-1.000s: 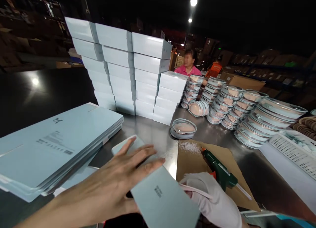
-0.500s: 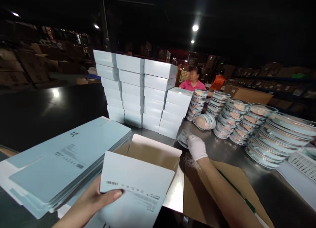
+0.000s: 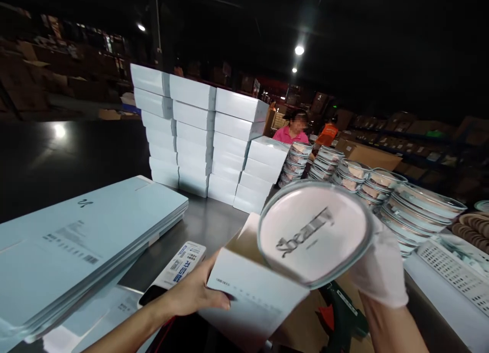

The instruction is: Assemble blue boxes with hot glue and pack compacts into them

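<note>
My bare left hand [image 3: 198,292] grips a pale blue cardboard box [image 3: 252,297] by its near side, thumb across the printed panel. The box's top is open, showing brown inner walls. In a white glove, my right hand [image 3: 382,264] holds an oval case [image 3: 317,231] with a clear rim and a pale face bearing dark lettering. The case is tilted over the box's opening and covers part of it. The glove's fingers are mostly hidden behind the case. A green tool with a red trigger [image 3: 346,312], looking like a glue gun, lies below the right hand.
Flattened blue boxes [image 3: 114,225] lie piled at left, beside a white printed package [image 3: 183,264]. A wall of closed boxes [image 3: 191,134] stands behind. Stacked oval cases [image 3: 420,210] and a white basket [image 3: 451,271] are at right. A person in pink [image 3: 290,134] is beyond.
My right hand has lifted the oval case off the table and brought it toward me, over the box. My left hand and the box have shifted right in the view.
</note>
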The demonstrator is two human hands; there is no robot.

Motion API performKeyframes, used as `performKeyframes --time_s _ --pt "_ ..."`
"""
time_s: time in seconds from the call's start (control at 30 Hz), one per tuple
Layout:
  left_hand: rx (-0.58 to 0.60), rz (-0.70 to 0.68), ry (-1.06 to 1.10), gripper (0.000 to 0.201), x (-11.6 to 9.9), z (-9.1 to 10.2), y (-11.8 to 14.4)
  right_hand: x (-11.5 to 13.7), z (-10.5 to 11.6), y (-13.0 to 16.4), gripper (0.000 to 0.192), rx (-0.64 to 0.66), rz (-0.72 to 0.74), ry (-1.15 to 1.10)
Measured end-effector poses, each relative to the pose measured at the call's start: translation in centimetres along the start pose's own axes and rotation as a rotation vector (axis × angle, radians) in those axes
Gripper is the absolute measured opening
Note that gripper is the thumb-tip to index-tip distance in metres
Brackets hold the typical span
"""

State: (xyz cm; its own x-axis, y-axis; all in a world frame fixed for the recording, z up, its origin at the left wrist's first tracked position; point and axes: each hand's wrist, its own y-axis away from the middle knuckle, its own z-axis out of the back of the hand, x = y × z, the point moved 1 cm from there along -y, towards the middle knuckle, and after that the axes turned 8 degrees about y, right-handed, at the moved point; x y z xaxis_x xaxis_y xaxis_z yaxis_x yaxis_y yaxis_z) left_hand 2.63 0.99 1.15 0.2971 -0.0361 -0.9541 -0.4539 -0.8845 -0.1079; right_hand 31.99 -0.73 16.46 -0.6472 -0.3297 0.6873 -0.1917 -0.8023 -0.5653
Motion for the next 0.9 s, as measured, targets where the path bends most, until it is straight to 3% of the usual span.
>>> performKeyframes --time_s 0.1,0.17,0.27,0.33,0.37,0.5,0.6,0.7,0.77,0.83,0.9 --pt "-0.009 0.012 -0.010 0.069 0.4 0.0 0.6 1.0 -1.9 4.0 0.030 0.110 0.038 -0.178" --pt "-0.023 0.018 -0.023 0.078 1.0 0.2 1.3 0.2 -2.8 6.5 0.018 0.170 0.126 -0.185" --pt "-0.103 0.005 -0.041 0.110 2.5 0.8 2.1 -2.0 -4.1 9.6 0.033 0.056 0.100 -0.166" --pt "-0.177 -0.044 -0.067 0.114 3.5 1.3 2.5 -3.4 -5.2 11.2 0.046 -0.062 0.082 -0.228" --pt "-0.192 -0.081 -0.095 0.110 3.8 1.4 2.6 -3.9 -5.9 11.9 0.050 -0.069 0.091 -0.257" --pt "-0.132 -0.295 -0.281 0.081 3.7 1.3 2.9 -5.3 -8.7 14.1 0.077 0.139 0.031 -0.243" --pt "-0.070 -0.414 -0.352 0.075 3.0 0.7 3.1 -6.0 -10.3 15.5 0.068 0.083 0.047 -0.203" --pt "-0.151 -0.409 -0.368 0.060 3.1 -0.2 3.1 -5.5 -11.8 16.2 0.052 0.013 -0.106 -0.151" --pt "-0.287 -0.430 -0.341 0.041 3.2 -0.7 3.1 -4.3 -12.7 15.9 0.061 -0.003 -0.198 -0.122" --pt "-0.367 -0.431 -0.303 0.034 3.1 -0.9 3.0 -3.2 -12.8 15.1 0.069 -0.018 -0.133 -0.139" --pt "-0.329 -0.348 -0.319 0.035 2.5 -0.6 2.7 -3.5 -11.4 14.2 0.073 -0.019 -0.037 -0.157"
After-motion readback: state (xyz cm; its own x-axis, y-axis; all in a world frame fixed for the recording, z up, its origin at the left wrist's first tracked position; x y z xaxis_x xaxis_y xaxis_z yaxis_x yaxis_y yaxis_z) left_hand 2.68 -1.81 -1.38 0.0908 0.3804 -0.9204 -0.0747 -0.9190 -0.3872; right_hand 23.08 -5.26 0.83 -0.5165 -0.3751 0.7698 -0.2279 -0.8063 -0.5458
